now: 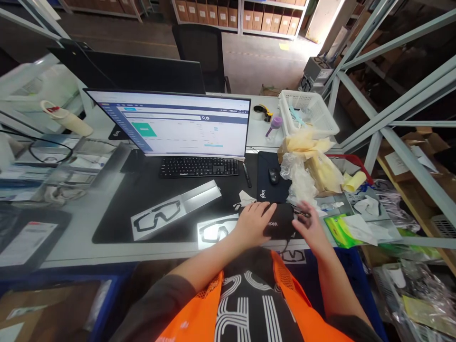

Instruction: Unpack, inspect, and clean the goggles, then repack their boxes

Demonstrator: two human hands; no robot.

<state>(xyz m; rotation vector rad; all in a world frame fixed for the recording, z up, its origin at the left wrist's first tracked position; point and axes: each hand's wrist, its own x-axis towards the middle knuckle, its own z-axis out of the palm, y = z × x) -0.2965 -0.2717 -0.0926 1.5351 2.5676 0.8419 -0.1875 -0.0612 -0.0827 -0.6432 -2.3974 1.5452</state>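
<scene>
Pouch: a black pouch (282,221) with white lettering lies on the desk (71,247) at the near edge, lower centre of the frame, between both hands.
Left hand: the left hand (253,222) cups the pouch's left end, fingers pressed together and curled over it.
Right hand: the right hand (312,228) is at the pouch's right end, fingertips pinching a small part there; whether it is a zip pull cannot be told.
Left of the hands: two silver cards (167,213) printed with goggle outlines lie on the dark mat (117,209).
Centre: a lit monitor (171,123) stands behind a keyboard (198,167).
Right: a mouse (274,175), crumpled bags (302,180) and a white basket (308,114).
</scene>
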